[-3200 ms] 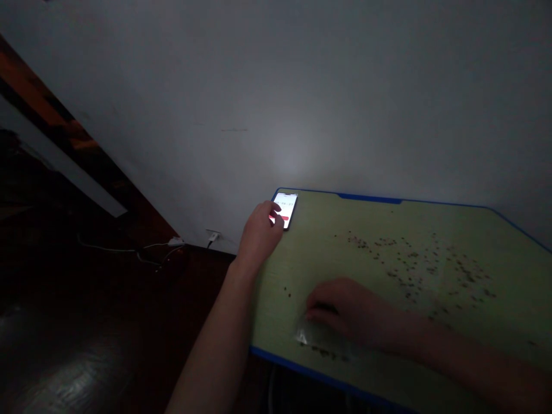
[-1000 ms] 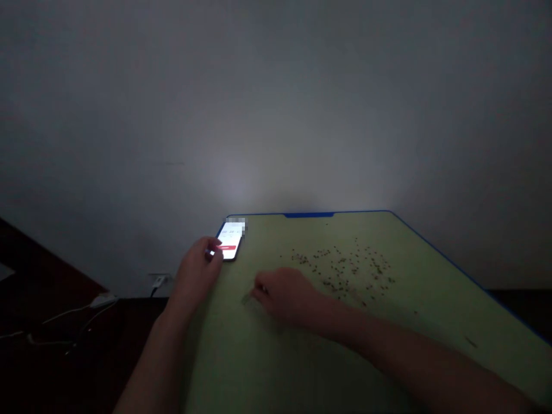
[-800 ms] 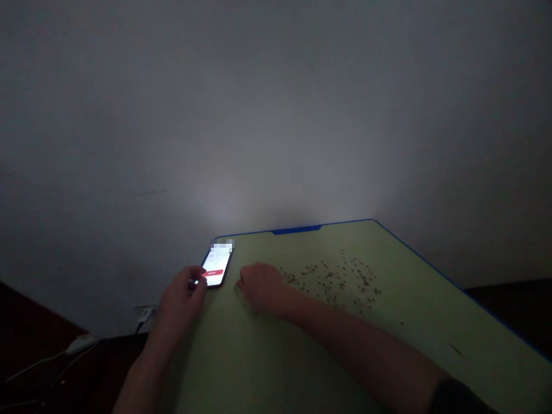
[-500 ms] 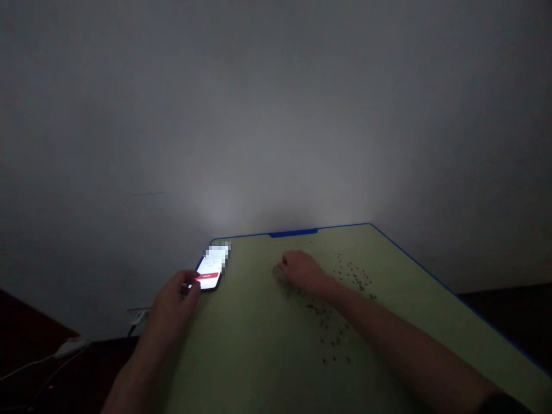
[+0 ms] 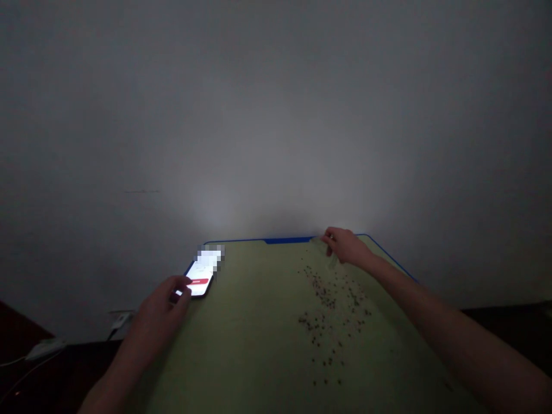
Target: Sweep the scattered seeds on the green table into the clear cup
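Note:
The room is dark. My left hand (image 5: pixel 161 302) lies at the left edge of the green table (image 5: pixel 259 345), fingers curled, one fingertip touching the near end of a lit phone (image 5: pixel 199 280) that lies flat there. My right hand (image 5: pixel 342 246) reaches to the table's far edge, its fingers pinched on a small clear plastic bag (image 5: pixel 322 251) that hangs down from them. Several small dark seeds (image 5: pixel 330 305) lie scattered on the table between that hand and me.
The table has a blue rim (image 5: pixel 287 239) and stands against a plain grey wall (image 5: pixel 276 115). On the dark floor to the left lie a white plug and cable (image 5: pixel 43 348) near a wall socket (image 5: pixel 121 318).
My right hand has swept from the table's near middle across to the far edge with the bag, trailing seeds toward me. My left hand has stayed at the phone. The camera has tilted up.

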Demonstrator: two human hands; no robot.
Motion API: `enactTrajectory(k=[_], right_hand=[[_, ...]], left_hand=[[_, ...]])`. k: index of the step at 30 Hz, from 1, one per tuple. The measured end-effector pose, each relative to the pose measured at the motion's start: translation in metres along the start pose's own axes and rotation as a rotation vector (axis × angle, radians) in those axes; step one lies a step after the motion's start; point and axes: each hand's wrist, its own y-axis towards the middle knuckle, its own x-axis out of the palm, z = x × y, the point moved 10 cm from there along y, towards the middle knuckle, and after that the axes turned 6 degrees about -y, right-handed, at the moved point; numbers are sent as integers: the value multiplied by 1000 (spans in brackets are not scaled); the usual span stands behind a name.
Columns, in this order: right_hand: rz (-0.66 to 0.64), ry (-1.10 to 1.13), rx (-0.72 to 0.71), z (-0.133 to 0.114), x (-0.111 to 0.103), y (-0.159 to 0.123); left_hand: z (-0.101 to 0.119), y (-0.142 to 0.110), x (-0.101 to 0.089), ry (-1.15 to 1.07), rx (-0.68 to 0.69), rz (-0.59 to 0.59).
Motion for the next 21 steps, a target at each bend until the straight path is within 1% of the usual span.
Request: enactTrajectory(k=[2, 4, 7, 10, 12, 14, 17, 21], right_hand=[[39, -70, -1, 2, -10, 19], [57, -147, -15, -3, -8, 35], [20, -229, -88, -24, 13, 50], [-31, -263, -202, -48, 38, 50], [-42, -268, -275, -59, 48, 41], [-40, -269, -331, -66, 51, 27], [-32, -271, -390, -69, 47, -2], [-41, -267, -473, -68, 40, -51]], left_hand=[[-1, 0, 0, 2, -8, 4], [-1, -1, -1, -5, -8, 6], [-2, -1, -1, -8, -18, 4], [-7, -1, 2, -2, -31, -15], [-9, -1, 4, 4, -36, -32], [-7, -1, 4, 18, -32, -38], [-1, -2, 2, 40, -30, -30], [3, -3, 2, 38, -35, -26]])
